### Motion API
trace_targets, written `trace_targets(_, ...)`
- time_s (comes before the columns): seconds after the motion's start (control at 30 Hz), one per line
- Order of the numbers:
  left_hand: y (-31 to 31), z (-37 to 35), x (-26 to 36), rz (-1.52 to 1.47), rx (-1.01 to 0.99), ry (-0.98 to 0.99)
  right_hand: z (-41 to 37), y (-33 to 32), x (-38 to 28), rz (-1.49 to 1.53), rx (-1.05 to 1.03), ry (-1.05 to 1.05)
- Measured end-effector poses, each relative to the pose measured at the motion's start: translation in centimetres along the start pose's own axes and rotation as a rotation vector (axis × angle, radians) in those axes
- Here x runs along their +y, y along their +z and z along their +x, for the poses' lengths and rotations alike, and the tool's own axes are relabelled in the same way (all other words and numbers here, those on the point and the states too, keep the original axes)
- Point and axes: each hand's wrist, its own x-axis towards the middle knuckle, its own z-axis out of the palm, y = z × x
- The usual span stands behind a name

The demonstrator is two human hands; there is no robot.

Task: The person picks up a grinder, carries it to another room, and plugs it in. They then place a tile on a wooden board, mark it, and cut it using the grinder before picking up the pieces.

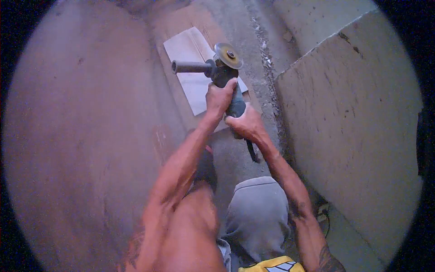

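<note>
An angle grinder [235,105] is held up in front of me in both hands. My left hand [219,97] is closed around its body just behind the head. Farther back, my right hand [248,123] grips the rear of the body, where a black cord hangs down. The round cutting disc [229,55] faces up toward me, and the side handle [192,67] sticks out to the left with no hand on it. Below the grinder lies a pale tile [192,93], partly hidden by the tool.
The tile rests on a brown board [174,20] on the dusty floor [90,127]. To the right stands a large grey slab or panel [349,104], with a line of rubble [267,59] along its left side. My knee in grey cloth [258,208] is close below.
</note>
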Motion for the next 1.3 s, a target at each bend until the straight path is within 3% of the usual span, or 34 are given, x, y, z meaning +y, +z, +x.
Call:
trace_targets(0.07,0.7,1.7,-1.1,0.111,0.128,0.073,1.4,0.2,0.5,-0.024,-0.012,-0.039)
trace_targets(0.17,1.7,1.1,0.0,0.072,0.120,0.130,1.3,-0.6,0.6,0.030,0.017,-0.035)
trace_targets(0.27,1.6,1.5,0.8,-0.073,-0.014,0.149,1.7,-0.9,0.3,-0.010,0.175,-0.249)
trace_targets(0.37,2.0,2.1,3.1,-0.209,-0.245,-0.076,4.7,-2.9,0.0,0.068,0.067,-0.203)
trace_targets(0.4,1.9,1.5,3.8,-0.118,-0.166,-0.103,4.9,-3.4,-1.4,0.021,0.096,-0.145)
trace_targets(0.5,2.3,2.0,-1.4,0.045,-0.045,0.154,11.6,-3.6,0.9,-0.235,0.355,-0.116)
trace_targets(0.53,0.3,-0.2,0.2,0.005,-0.132,0.068,12.3,-4.2,0.1,-0.235,0.354,-0.122)
trace_targets(0.6,-1.3,-1.8,0.7,0.017,-0.079,0.094,13.6,-6.4,-1.6,-0.225,0.343,-0.127)
trace_targets(0.7,-4.0,-4.1,0.0,0.056,0.023,0.121,20.9,-7.7,1.8,-0.383,0.480,-0.118)
trace_targets(0.73,-4.6,-4.6,-0.4,0.077,0.064,0.129,21.1,-7.9,1.7,-0.424,0.599,-0.088)
trace_targets(0.83,-5.3,-5.4,-1.8,0.082,0.084,0.110,21.5,-9.8,2.2,-0.456,0.602,-0.140)
trace_targets(0.93,-6.7,-5.1,-3.0,0.055,0.054,0.116,21.3,-9.6,1.9,-0.539,0.541,-0.083)
trace_targets(1.13,-7.0,-2.7,0.5,-0.067,0.000,0.209,14.2,-9.9,-2.3,-0.111,0.176,-0.162)
trace_targets(1.23,-5.9,-0.5,4.4,-0.130,-0.007,0.298,10.6,-10.1,-5.1,-0.020,-0.001,-0.081)
trace_targets(1.3,-4.0,0.8,5.4,-0.136,0.080,0.429,7.9,-10.0,-6.9,0.074,-0.126,-0.092)
